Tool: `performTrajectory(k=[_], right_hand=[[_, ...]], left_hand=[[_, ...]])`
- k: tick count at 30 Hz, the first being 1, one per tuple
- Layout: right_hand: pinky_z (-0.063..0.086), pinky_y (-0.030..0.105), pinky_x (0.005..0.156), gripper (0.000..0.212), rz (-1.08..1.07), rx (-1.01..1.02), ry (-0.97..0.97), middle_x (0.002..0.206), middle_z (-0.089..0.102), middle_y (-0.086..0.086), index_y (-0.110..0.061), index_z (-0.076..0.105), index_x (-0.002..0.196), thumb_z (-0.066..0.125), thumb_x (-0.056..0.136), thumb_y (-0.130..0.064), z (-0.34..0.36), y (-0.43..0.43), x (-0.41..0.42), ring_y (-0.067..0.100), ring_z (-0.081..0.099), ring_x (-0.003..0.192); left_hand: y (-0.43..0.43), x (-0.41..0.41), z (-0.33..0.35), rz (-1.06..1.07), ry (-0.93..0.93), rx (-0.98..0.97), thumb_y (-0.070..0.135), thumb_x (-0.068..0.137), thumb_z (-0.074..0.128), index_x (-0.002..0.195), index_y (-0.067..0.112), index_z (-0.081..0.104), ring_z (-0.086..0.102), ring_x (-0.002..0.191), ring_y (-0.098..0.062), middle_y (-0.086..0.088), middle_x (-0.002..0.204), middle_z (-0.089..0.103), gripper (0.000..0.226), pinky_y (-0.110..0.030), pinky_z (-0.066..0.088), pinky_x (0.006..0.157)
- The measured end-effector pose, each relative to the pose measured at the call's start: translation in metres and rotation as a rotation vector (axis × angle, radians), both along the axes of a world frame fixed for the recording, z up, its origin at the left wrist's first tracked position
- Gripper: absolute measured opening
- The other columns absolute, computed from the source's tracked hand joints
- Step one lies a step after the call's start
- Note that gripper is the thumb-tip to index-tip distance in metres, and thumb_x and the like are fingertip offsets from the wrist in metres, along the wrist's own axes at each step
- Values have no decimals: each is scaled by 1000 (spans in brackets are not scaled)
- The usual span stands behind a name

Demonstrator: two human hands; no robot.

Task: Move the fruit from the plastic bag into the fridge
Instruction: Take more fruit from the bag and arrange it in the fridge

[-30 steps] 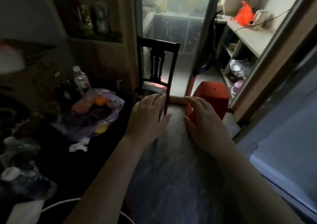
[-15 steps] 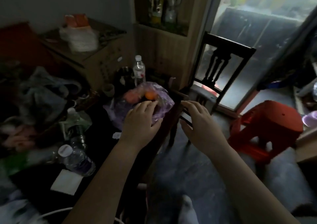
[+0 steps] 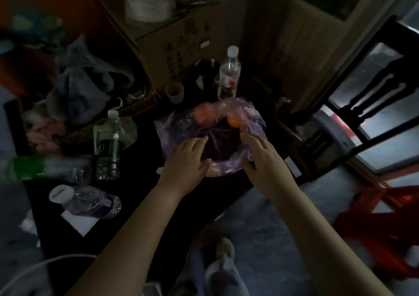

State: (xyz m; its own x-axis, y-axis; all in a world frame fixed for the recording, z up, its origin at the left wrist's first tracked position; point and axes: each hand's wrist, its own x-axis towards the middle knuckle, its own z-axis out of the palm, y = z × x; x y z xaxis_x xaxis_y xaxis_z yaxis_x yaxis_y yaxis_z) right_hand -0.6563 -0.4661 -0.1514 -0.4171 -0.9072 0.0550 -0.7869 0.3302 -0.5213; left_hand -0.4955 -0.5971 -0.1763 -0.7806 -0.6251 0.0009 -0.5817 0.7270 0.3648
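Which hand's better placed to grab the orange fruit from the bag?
Right hand: its fingertips sit just below the orange fruit at the plastic bag's right edge. Left hand lies on the near-left side, farther off.

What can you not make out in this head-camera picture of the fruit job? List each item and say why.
- Fridge: nowhere in the head view.
- Fruit count: plastic bag folds and dark shadow hide all but an orange fruit and a pinkish one.
- Left hand and right hand grip: fingers rest on the bag; pinching unclear.
- Green bottle: motion-blurred.
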Motion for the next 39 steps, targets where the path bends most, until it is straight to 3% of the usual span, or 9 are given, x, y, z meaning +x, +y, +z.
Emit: performTrajectory(k=[7,16,22,24,39], right_hand=[[41,40,104,51,101,36,-51,146,39,0,-19,35,143,48,94,-21,-43,-55,-62,18,38,133],[24,32,113,58,288,142,8,156,24,2,-17,24,149,46,95,-21,-82,-118,-106,18,21,142],[12,41,119,63,314,221,60,158,15,6,-14,20,150,48,95,-23,-104,-137,-132,22,8,146],[10,42,119,65,294,246,79,158,15,7,-15,20,150,50,93,-25,-108,-142,-139,24,7,146],[27,38,110,76,227,364,-21,156,18,3,-20,17,149,61,87,-31,-110,-163,-152,25,19,141]], left_hand=[[-28,-49,-38,35,-48,37,32,96,47,145,19,32,35,133,-19,0,147,38,53,-31,29,108],[-69,-94,-72,-15,-77,16,22,89,55,141,17,39,44,125,-28,-6,141,43,55,-42,44,98],[-100,-109,-84,-5,-207,-23,31,93,47,150,20,16,15,144,-22,-2,157,16,66,-38,22,111],[-108,-114,-85,15,-220,-16,33,93,48,150,19,14,12,144,-23,-4,158,14,69,-42,22,114],[-153,-137,-96,156,-151,-42,35,77,72,145,16,27,24,132,-31,-10,147,25,84,-43,32,107]])
